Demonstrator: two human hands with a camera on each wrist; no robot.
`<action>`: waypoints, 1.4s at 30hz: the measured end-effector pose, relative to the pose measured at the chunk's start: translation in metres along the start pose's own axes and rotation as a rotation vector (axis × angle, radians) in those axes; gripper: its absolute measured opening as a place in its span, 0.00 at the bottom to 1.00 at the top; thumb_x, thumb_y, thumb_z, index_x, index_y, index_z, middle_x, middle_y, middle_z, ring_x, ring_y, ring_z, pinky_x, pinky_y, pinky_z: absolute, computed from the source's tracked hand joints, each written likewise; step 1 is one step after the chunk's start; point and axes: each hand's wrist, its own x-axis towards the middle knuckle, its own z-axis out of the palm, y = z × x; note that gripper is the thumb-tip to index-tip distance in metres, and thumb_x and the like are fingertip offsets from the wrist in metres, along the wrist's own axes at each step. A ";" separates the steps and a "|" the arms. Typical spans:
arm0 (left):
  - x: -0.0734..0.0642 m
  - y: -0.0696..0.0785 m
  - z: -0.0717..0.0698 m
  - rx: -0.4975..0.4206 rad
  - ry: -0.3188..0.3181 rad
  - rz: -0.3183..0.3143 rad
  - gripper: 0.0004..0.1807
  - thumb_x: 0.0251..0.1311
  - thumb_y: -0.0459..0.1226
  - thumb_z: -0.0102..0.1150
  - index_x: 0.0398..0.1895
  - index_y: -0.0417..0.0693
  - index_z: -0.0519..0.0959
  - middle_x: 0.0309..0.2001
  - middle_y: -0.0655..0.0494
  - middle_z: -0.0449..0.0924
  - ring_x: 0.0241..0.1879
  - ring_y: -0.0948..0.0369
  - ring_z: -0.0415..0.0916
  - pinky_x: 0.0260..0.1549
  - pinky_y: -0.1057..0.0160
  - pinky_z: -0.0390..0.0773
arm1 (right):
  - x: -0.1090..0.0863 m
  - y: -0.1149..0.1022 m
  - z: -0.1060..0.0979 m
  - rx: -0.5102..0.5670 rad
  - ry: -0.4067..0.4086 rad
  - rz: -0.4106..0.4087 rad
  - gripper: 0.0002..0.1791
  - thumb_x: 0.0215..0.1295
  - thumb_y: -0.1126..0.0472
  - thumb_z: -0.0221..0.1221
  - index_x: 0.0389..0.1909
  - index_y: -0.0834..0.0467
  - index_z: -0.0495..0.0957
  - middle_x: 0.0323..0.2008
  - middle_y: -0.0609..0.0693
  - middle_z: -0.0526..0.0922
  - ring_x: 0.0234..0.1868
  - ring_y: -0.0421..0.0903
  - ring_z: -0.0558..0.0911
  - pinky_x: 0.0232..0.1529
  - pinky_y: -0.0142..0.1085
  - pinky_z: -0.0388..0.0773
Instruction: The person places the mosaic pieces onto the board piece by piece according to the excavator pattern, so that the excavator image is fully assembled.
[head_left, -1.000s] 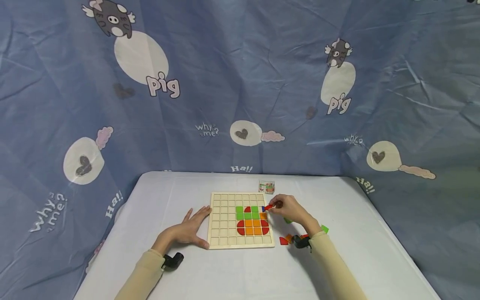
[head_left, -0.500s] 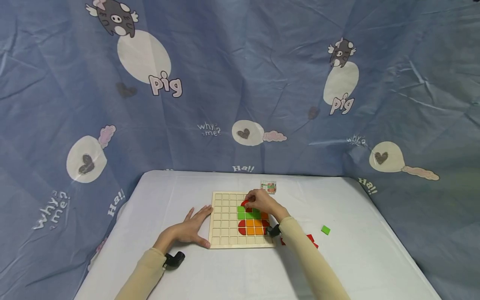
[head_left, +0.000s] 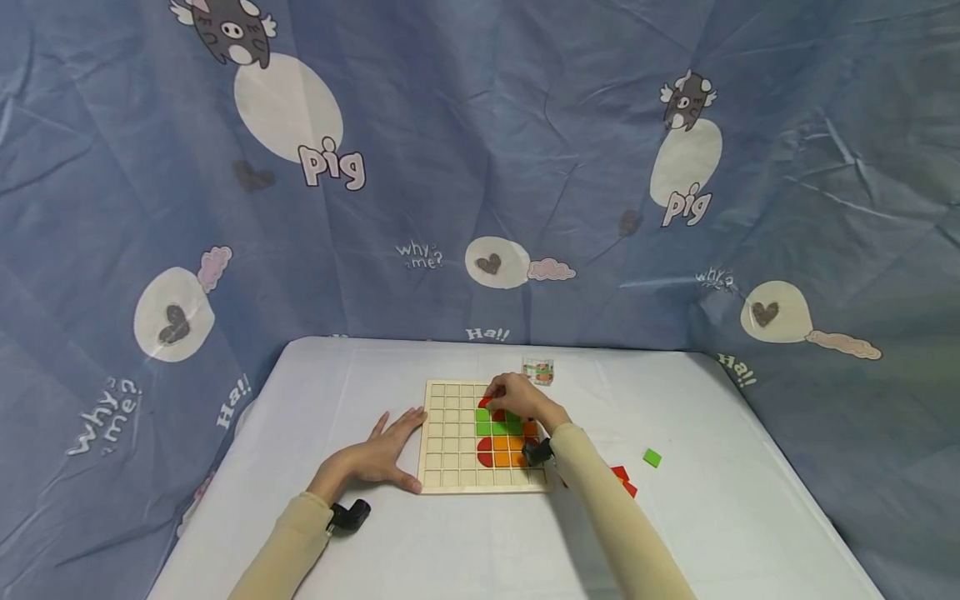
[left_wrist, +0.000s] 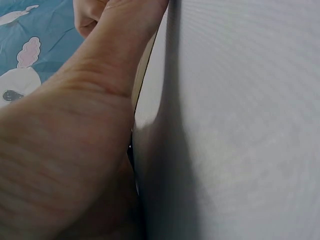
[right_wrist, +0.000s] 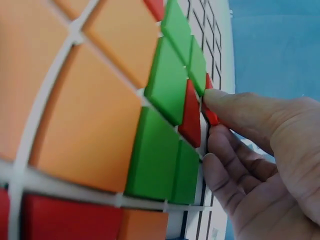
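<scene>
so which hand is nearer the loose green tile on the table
Right: the right hand is over the board, left of the green tile; the left hand is farther, at the board's left edge.

In front of you hangs a creased blue fabric backdrop (head_left: 420,108), which also runs along both sides of your white worktop (head_left: 420,550). Up on your left you see a dark winged pig print (head_left: 232,32) above a pale oval (head_left: 288,108) and "pig" lettering (head_left: 331,167), with a smaller pig print (head_left: 686,102) to your right. Lower down are dark hearts (head_left: 489,264) on white blobs (head_left: 514,260), pink wavy shapes (head_left: 551,269) and "Ha!!" lettering (head_left: 487,335).
</scene>
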 end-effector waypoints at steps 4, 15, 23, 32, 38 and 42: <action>0.000 0.000 0.000 -0.004 -0.008 0.001 0.73 0.35 0.68 0.69 0.77 0.42 0.41 0.78 0.47 0.39 0.78 0.49 0.34 0.72 0.39 0.26 | 0.001 0.000 0.000 0.020 -0.012 0.017 0.07 0.60 0.61 0.65 0.39 0.56 0.84 0.37 0.48 0.84 0.33 0.38 0.79 0.35 0.31 0.78; 0.001 0.001 0.000 0.004 -0.006 -0.001 0.73 0.34 0.69 0.68 0.77 0.43 0.41 0.78 0.47 0.39 0.78 0.49 0.34 0.72 0.39 0.26 | 0.003 -0.001 0.002 0.018 0.008 0.044 0.07 0.60 0.61 0.66 0.39 0.55 0.84 0.39 0.48 0.84 0.35 0.38 0.80 0.35 0.30 0.79; 0.004 0.000 0.002 0.014 -0.014 0.005 0.73 0.34 0.69 0.68 0.77 0.44 0.41 0.78 0.47 0.39 0.78 0.50 0.34 0.72 0.40 0.25 | 0.002 -0.006 -0.003 -0.025 -0.009 0.048 0.06 0.60 0.61 0.66 0.38 0.54 0.85 0.39 0.47 0.84 0.37 0.40 0.80 0.38 0.32 0.80; 0.003 0.001 0.000 0.010 -0.010 0.005 0.73 0.34 0.69 0.68 0.77 0.44 0.41 0.78 0.47 0.39 0.78 0.50 0.34 0.72 0.40 0.25 | 0.003 -0.008 -0.005 -0.079 -0.016 0.017 0.06 0.61 0.62 0.64 0.39 0.54 0.85 0.39 0.47 0.85 0.38 0.41 0.81 0.39 0.33 0.81; 0.002 0.000 -0.001 0.016 -0.004 0.002 0.73 0.34 0.69 0.68 0.77 0.43 0.42 0.78 0.47 0.39 0.78 0.50 0.35 0.72 0.40 0.26 | 0.005 -0.005 -0.001 -0.067 -0.006 0.010 0.07 0.60 0.61 0.65 0.39 0.54 0.84 0.39 0.46 0.84 0.37 0.39 0.80 0.39 0.32 0.80; 0.001 -0.002 0.000 0.010 -0.005 -0.009 0.73 0.34 0.70 0.68 0.77 0.44 0.41 0.78 0.47 0.39 0.78 0.50 0.34 0.72 0.40 0.26 | -0.001 -0.005 -0.004 -0.016 -0.014 0.004 0.09 0.64 0.60 0.62 0.44 0.55 0.82 0.40 0.47 0.84 0.40 0.40 0.81 0.42 0.34 0.81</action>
